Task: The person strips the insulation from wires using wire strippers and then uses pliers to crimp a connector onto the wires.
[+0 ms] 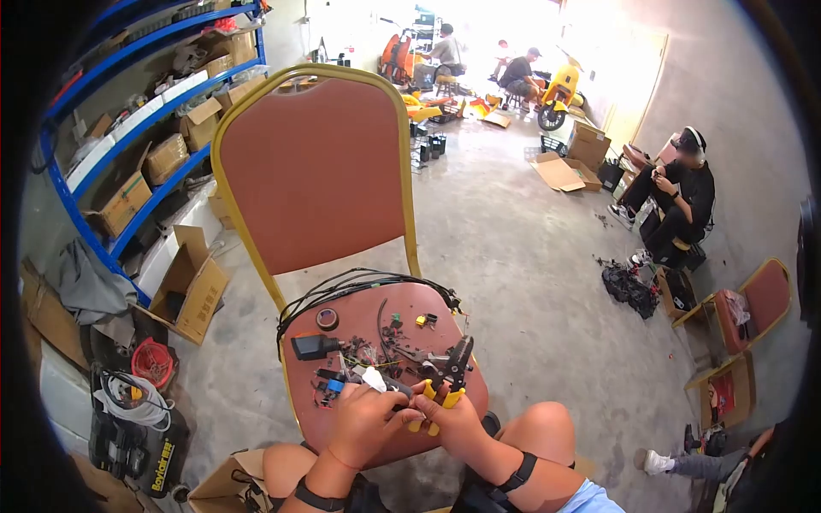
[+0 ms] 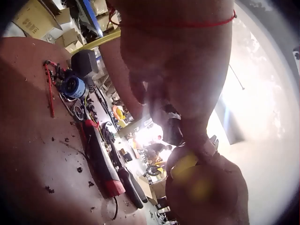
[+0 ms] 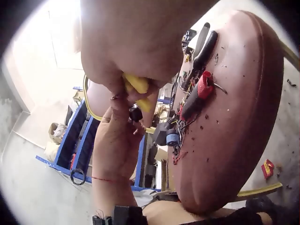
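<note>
My right hand (image 1: 453,423) grips yellow-handled wire strippers (image 1: 456,363), whose black head points up and away over the chair seat (image 1: 329,419). Close against it, my left hand (image 1: 363,423) has its fingers bent, with thumb and fingertips meeting near the yellow handles. A small black part (image 3: 136,114) shows at the left fingertips in the right wrist view; its kind I cannot tell. On the seat beneath lie a black-and-red handled tool (image 3: 197,98), dark-handled pliers (image 2: 132,187), a blue ring-shaped piece (image 2: 73,87) and a black box-shaped part (image 1: 315,346).
Black cables (image 1: 359,280) lie along the seat's rear, before the upright backrest (image 1: 316,171). A tape roll (image 1: 327,319) and scraps are on the seat. Blue shelving (image 1: 128,231) stands left, with an open carton (image 1: 192,286) nearby. A seated person (image 1: 684,188) is at right.
</note>
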Demonstrator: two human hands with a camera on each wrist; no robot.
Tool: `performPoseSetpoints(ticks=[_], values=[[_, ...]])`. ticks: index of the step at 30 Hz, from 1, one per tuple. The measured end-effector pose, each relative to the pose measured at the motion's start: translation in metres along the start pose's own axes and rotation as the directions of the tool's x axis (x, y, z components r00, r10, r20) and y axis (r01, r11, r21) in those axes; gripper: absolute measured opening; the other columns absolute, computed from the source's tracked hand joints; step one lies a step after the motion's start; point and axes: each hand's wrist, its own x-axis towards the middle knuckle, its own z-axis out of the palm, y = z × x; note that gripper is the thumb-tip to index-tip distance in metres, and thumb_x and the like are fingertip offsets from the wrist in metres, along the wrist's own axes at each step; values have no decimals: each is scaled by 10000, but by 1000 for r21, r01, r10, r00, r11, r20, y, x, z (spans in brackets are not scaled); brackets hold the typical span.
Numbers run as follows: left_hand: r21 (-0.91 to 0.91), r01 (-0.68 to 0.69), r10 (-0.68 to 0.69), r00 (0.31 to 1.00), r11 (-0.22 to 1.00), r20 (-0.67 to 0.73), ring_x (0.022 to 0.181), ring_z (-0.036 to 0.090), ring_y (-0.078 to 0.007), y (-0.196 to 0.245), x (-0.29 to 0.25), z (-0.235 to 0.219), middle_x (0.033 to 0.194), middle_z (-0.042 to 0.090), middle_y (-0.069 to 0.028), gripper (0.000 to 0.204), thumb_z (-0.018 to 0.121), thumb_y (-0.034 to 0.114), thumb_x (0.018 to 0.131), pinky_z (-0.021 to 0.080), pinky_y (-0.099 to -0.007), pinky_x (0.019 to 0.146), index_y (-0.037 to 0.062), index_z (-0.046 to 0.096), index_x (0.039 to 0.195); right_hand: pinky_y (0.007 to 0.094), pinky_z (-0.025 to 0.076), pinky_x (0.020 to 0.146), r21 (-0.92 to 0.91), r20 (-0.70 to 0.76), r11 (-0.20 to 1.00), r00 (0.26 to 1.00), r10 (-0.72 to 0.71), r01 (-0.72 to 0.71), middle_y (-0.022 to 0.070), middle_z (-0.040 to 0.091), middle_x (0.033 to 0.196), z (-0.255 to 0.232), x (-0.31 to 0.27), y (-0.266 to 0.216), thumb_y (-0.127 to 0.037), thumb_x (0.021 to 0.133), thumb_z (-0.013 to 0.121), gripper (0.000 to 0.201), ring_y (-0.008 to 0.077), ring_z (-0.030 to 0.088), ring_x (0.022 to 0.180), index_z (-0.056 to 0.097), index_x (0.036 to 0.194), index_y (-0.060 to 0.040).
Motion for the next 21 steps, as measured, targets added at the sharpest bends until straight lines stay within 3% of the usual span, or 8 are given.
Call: performPoseSetpoints(ticks=[4,6,11,19,21], values=[[-40,-21,17,996,999,-88,728,618,-221,14,4,-4,770,683,4,268,834,357,818,427,-374,732,193,805,1028,266,527,682,182,52,981,997,61,-70,26,673,1032,-3,1,2,-198,1028,679,285,124,669,881,590,1258,-55],[-125,-10,3,998,992,-60,746,613,-244,14,1,-3,809,684,-21,279,822,319,841,429,-390,726,211,804,1097,265,532,662,250,71,963,994,87,-102,22,665,1034,-1,-4,1,-208,1032,674,290,133,671,880,587,1265,-59],[-136,-127,115,989,983,-97,796,609,-289,11,-3,4,857,668,-68,264,809,237,863,445,-406,696,213,804,1126,256,542,633,399,94,910,992,79,-110,8,646,1028,-8,-6,20,-218,1037,665,280,136,666,884,583,1262,-72],[-375,14,-39,997,927,-60,825,599,-266,10,-8,9,847,662,-58,203,828,195,847,428,-392,698,171,812,1048,263,505,628,331,83,926,983,161,-180,8,650,988,2,-11,8,-262,1033,674,256,128,656,822,587,1205,-93],[-229,-25,7,997,973,-79,824,599,-259,14,-10,4,823,663,-44,191,828,195,846,412,-395,728,159,809,1033,262,500,627,323,104,922,976,190,-214,11,655,967,1,-14,8,-271,1033,673,249,130,655,798,591,1187,-94]])
